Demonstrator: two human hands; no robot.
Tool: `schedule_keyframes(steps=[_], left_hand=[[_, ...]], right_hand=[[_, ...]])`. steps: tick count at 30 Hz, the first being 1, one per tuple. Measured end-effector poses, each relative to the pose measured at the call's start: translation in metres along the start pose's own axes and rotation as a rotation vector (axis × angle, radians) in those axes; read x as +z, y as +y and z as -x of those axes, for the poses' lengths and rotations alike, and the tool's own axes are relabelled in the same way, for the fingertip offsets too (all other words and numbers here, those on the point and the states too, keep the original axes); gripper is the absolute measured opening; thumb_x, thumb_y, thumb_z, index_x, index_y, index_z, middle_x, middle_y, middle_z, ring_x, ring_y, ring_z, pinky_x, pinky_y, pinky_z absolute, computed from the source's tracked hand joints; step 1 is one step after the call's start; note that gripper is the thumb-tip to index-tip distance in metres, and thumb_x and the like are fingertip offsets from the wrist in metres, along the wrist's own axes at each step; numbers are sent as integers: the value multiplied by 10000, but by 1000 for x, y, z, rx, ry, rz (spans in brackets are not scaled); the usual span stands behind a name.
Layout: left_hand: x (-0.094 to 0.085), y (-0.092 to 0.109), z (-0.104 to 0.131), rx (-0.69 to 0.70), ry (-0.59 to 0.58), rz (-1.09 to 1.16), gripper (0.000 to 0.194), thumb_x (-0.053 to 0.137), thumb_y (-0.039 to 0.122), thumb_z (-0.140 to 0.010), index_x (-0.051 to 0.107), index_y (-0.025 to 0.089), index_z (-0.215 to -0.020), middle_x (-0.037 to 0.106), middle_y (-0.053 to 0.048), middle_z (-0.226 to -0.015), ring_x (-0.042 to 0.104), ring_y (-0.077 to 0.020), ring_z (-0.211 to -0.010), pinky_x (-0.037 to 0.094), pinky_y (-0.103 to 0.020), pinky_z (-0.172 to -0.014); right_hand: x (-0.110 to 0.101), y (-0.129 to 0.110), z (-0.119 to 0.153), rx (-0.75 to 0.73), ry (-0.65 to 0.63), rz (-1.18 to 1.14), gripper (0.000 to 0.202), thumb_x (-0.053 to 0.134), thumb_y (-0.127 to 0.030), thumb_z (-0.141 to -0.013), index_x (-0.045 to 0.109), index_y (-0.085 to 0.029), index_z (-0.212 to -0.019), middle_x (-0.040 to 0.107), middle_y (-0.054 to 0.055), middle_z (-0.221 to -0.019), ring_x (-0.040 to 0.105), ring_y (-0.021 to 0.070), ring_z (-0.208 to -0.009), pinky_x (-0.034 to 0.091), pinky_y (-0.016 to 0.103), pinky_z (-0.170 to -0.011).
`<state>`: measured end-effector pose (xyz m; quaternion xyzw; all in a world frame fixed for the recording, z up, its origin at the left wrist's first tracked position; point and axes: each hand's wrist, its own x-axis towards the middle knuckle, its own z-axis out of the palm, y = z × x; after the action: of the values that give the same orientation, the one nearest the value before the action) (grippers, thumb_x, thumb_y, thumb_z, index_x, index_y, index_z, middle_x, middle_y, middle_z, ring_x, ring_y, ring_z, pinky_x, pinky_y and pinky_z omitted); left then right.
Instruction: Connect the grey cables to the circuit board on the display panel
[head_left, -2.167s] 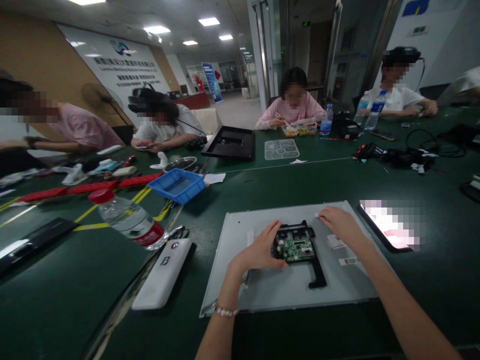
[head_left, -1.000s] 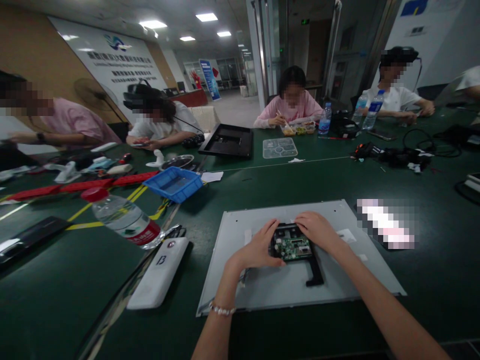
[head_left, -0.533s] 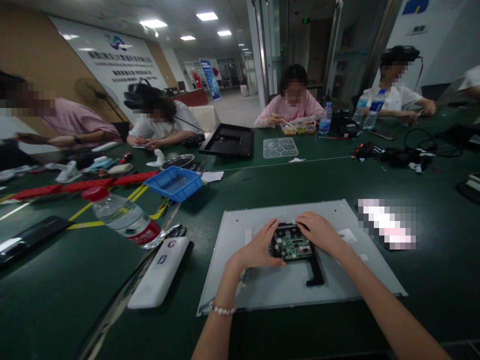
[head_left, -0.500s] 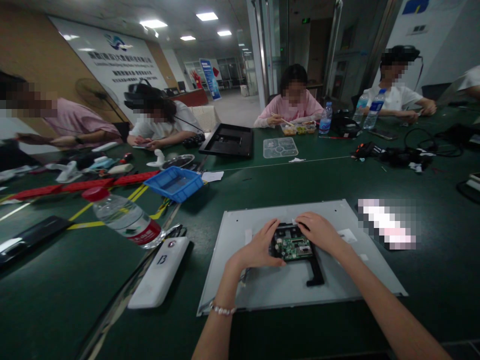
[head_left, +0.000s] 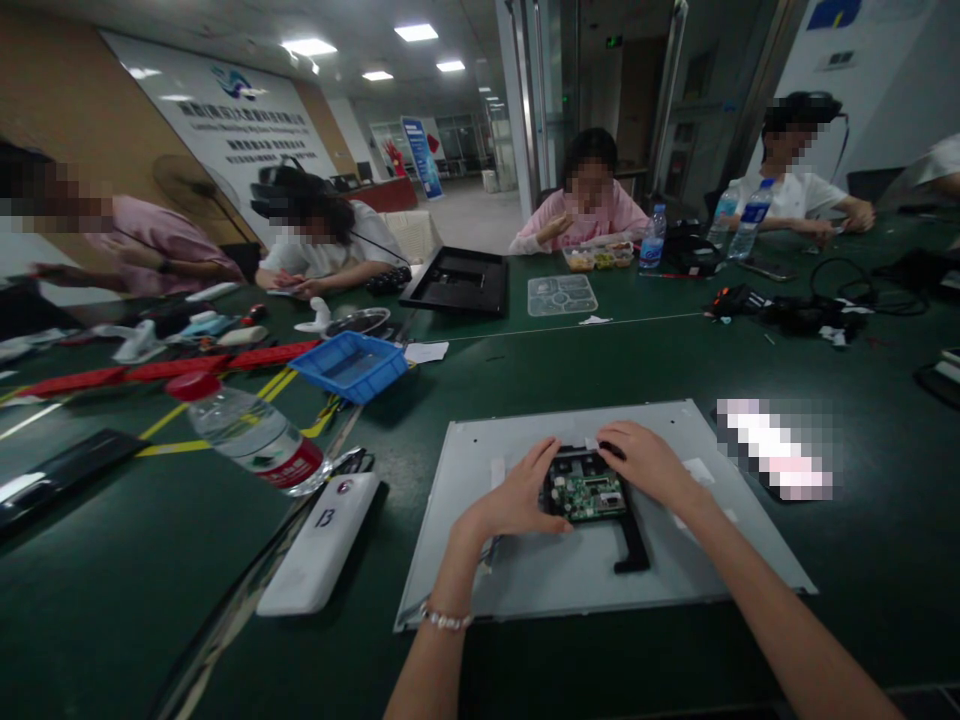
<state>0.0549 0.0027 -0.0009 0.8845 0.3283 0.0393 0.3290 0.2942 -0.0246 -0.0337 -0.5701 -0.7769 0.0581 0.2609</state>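
One green circuit board (head_left: 583,495), set in a black plastic bracket (head_left: 635,548) with a hooked arm, lies on a pale grey rectangular panel (head_left: 697,580), itself flat on a dark green table (head_left: 870,590). Clock centred on the board, 12 pointing away from the wearer. Left hand (head_left: 514,497) at 9: thumb and fingers spread wide, holding the bracket's side and hiding that edge. Right hand (head_left: 646,462) at 2: fingers bent over the far corner, beside a small whitish piece (head_left: 591,444); whether they pinch anything, cannot tell. Right forearm (head_left: 757,570) partly covers white labels (head_left: 699,471). Off the panel: bright-screened phone (head_left: 776,450), blurred, just beside its edge toward 3; white oblong case (head_left: 322,545) between 8 and 9; clear plastic bottle (head_left: 255,435) with red cap and label, past 9. Blue plastic tray (head_left: 352,388) at 10; black rectangular shell (head_left: 459,282) at 11, farther off; clear plastic lid (head_left: 562,296) at 12; tangled black cables (head_left: 795,312) toward 2.
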Motion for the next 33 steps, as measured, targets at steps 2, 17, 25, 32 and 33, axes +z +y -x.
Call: schedule_keyframes(steps=[2, 17, 25, 32, 33], left_hand=[[0, 0, 0, -7, -3, 1, 1086, 698, 463, -611, 48, 171, -1430, 34, -115, -1499, 70, -294, -1367, 143, -418, -1120], [1, -2, -1, -2, -1, 4, 1111, 711, 468, -593, 36, 182, -1429, 24, -101, -1502, 64, -300, -1367, 128, -409, -1125], [0, -1, 0, -6, -17, 10, 1109, 696, 487, -609, 16, 179, -1430, 10, -110, -1502, 56, -291, -1369, 124, -426, -1120], [-2, 1, 1, -16, -19, 18, 1110, 697, 496, -605, 19, 199, -1433, 6, -92, -1504, 54, -299, -1369, 125, -425, -1121], [-2, 2, 1, -18, -18, 21, 1106, 695, 496, -607, 20, 203, -1433, 6, -91, -1504, 55, -302, -1368, 125, -429, -1121]], right_hand=[[2, 0, -1, -11, -16, -2, 209, 500, -237, -853, 627, -190, -1012, 638, 63, -1024, 554, 191, -981, 433, 326, -874], [-4, 4, -4, 50, 118, -27, 233, 459, -180, -858, 653, -198, -985, 660, 49, -1026, 575, 180, -970, 430, 311, -882], [-13, 33, 8, 157, -30, 76, 254, 469, -110, -789, 673, -199, -910, 672, 45, -989, 585, 181, -959, 423, 309, -875], [-14, 43, 9, 151, -40, 70, 295, 475, -122, -774, 655, -189, -999, 663, 56, -1043, 574, 190, -1009, 417, 328, -901], [-14, 43, 9, 126, -46, 64, 282, 484, -141, -785, 652, -191, -1006, 661, 57, -1049, 573, 192, -1010, 420, 330, -897]])
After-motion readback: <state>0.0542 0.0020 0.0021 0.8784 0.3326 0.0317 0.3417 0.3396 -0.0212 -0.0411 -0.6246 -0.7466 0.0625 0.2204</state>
